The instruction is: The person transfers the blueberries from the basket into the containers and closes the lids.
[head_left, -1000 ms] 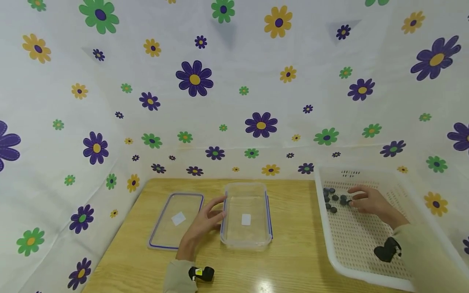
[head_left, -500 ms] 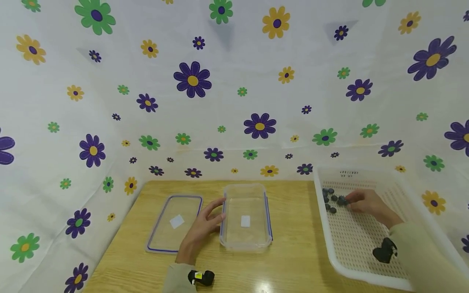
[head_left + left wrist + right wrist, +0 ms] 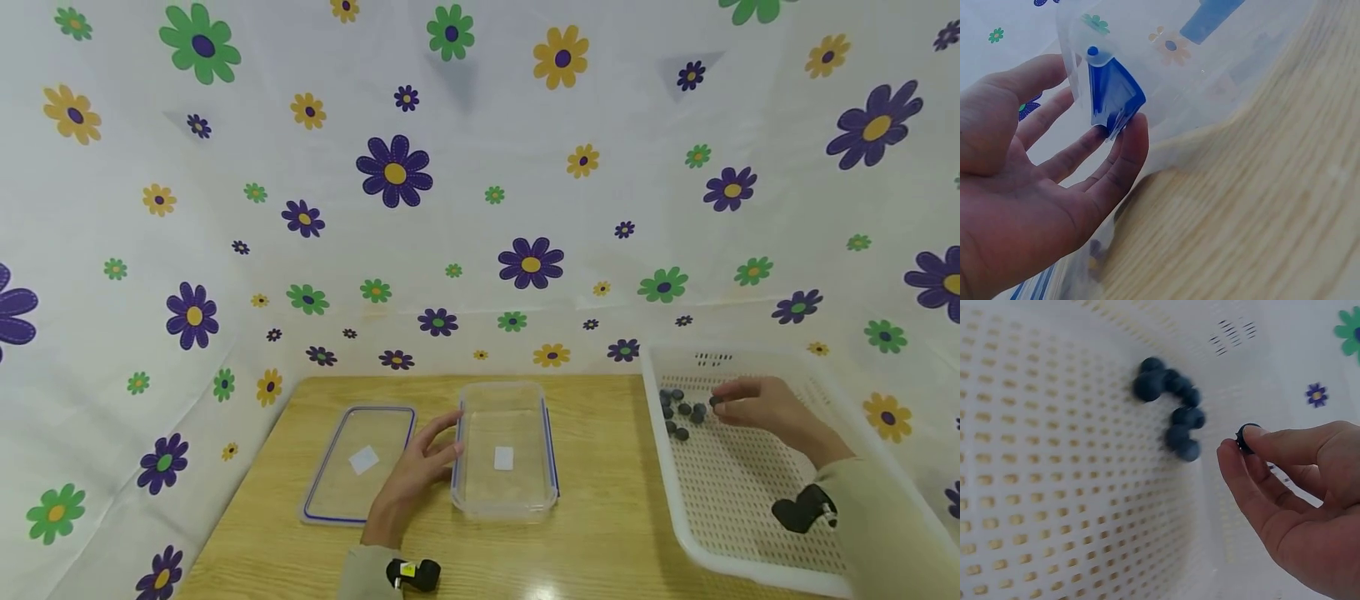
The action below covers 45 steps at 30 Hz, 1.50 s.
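Note:
My right hand [image 3: 768,408] pinches a single blueberry [image 3: 1248,437] between thumb and fingertips, above the white perforated basket [image 3: 678,517]. Several more blueberries [image 3: 1177,436] lie clustered on the basket floor, by its left wall in the head view. My left hand [image 3: 416,467] rests against the left side of a clear rectangular food container [image 3: 498,492], its fingers loosely bent. In the left wrist view its fingertips touch the container's blue latch [image 3: 1113,94], which hangs down. The container is uncovered, with a white label on its bottom.
A clear lid [image 3: 337,483] with a blue seal lies flat on the wooden table [image 3: 600,500], left of the container and partly behind my left hand. A white flowered cloth [image 3: 465,225] hangs behind and beside the table.
My right hand reached in to the blueberries, closed its fingertips on one and drew back slightly to the right with it. The left hand has stayed at the container.

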Available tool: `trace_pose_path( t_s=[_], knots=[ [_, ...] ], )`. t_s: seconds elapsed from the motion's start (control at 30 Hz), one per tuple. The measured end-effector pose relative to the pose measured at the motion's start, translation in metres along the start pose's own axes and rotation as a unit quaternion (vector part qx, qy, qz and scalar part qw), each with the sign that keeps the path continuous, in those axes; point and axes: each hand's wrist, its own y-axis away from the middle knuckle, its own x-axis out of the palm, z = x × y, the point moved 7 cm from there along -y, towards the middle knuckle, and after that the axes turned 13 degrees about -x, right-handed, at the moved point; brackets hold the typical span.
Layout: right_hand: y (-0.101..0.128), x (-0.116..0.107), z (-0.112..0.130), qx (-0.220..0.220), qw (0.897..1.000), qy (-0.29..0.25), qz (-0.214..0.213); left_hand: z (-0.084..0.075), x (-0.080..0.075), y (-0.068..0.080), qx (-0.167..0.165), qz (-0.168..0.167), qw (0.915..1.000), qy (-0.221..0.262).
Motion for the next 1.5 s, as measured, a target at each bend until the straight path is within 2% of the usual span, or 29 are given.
trace_pose_path(
  t_s=[0.17, 0.33, 0.53, 0.67, 0.83, 1.03, 1.13, 1.33, 1.5],
  knots=[
    [-0.003, -0.011, 0.032, -0.024, 0.999, 0.029, -0.028, 0.000, 0.003, 0.000, 0.010, 0.005, 0.9999, -0.004],
    [-0.001, -0.011, 0.069, -0.046, 0.997, 0.037, -0.050, 0.001, 0.002, 0.000, 0.008, -0.003, 1.0000, 0.001],
    [0.006, -0.003, 0.101, -0.059, 0.995, 0.009, -0.078, 0.001, 0.002, 0.003, 0.009, -0.013, 0.9999, -0.007],
    [0.012, 0.006, 0.118, -0.093, 0.989, -0.023, -0.111, -0.001, 0.005, 0.004, 0.012, -0.014, 0.9998, -0.012],
    [0.017, 0.024, 0.138, -0.112, 0.983, -0.048, -0.138, -0.001, 0.006, 0.003, 0.014, -0.012, 0.9997, -0.018],
    [0.021, 0.054, 0.167, -0.165, 0.966, -0.119, -0.157, -0.004, 0.006, 0.005, 0.022, -0.004, 0.9996, -0.020],
    [0.022, 0.070, 0.179, -0.176, 0.959, -0.153, -0.160, -0.005, 0.007, 0.005, 0.024, 0.002, 0.9996, -0.016],
    [0.016, 0.100, 0.192, -0.174, 0.936, -0.255, -0.168, -0.005, 0.006, 0.003, 0.028, 0.001, 0.9995, -0.016],
    [0.008, 0.124, 0.197, -0.172, 0.926, -0.289, -0.173, -0.006, 0.006, 0.001, 0.024, -0.003, 0.9995, -0.021]
  ],
)
